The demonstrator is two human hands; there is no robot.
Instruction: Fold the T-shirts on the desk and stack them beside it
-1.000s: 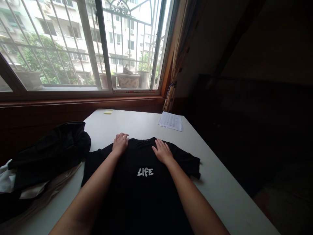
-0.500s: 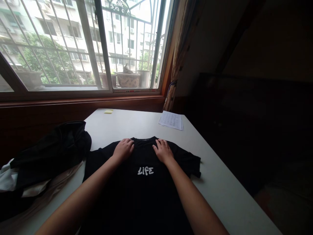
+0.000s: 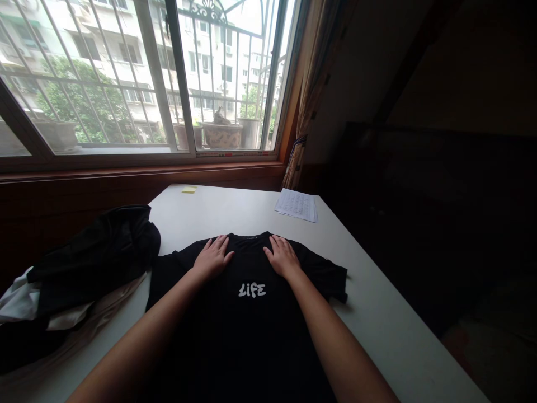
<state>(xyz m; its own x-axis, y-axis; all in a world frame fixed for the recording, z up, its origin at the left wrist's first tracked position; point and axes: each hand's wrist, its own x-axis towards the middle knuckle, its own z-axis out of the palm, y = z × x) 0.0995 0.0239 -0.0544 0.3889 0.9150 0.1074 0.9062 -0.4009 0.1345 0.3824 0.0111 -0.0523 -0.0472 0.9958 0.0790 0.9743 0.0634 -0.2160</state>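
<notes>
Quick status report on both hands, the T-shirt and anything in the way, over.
Left hand and right hand open, palms down on black T-shirt, either side of neckline. T-shirt spread on white table. Clothes pile close by left sleeve.

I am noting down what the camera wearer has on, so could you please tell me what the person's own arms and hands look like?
The person's left hand and right hand are bare, with no gloves, rings, watch or bracelet visible. The slender, tapering left forearm and right forearm are also uncovered, with no sleeve, cable or marking showing as far as the picture reaches.
</notes>
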